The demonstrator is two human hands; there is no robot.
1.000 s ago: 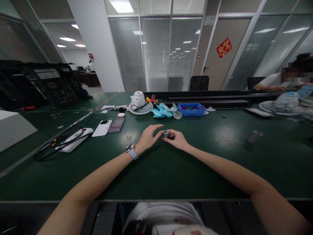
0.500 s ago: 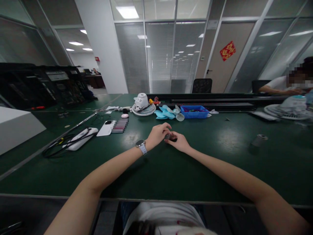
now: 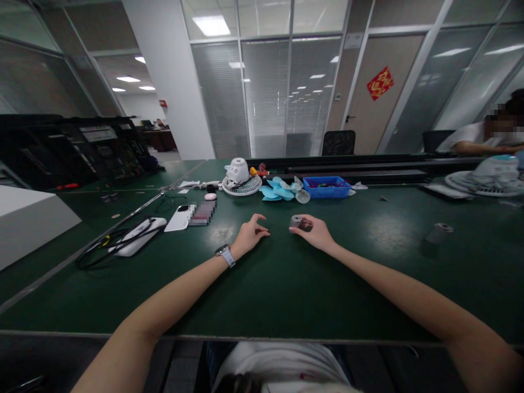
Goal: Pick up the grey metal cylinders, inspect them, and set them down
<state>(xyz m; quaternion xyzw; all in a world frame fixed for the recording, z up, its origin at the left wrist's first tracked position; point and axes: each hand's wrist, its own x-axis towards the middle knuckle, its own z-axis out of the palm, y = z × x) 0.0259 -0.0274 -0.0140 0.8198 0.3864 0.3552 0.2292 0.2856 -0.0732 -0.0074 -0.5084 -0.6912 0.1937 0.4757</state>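
Note:
My right hand [image 3: 317, 233] has its thumb and fingers around a small grey metal cylinder [image 3: 295, 221], upright at or just above the green table; whether it touches the tabletop I cannot tell. A small dark opening shows in the cylinder's top, and its right side is hidden by my fingers. To the left, my left hand [image 3: 248, 233] is empty, thumb and fingers apart, with a watch [image 3: 224, 250] on the wrist. A second grey cylinder [image 3: 439, 233] of similar look stands farther right on the table.
Behind my hands are a white fan part [image 3: 237, 173], light-blue fan blades [image 3: 278, 189] and a blue tray [image 3: 326, 189] of small parts. Leftward lie phones [image 3: 179, 218], a white device with black cables [image 3: 139, 237] and a white box [image 3: 33, 224]. A person [image 3: 483, 136] sits at far right.
My hands, together around the cylinder before, have come apart. My left hand let go and moved left; my right hand moved slightly right with the cylinder.

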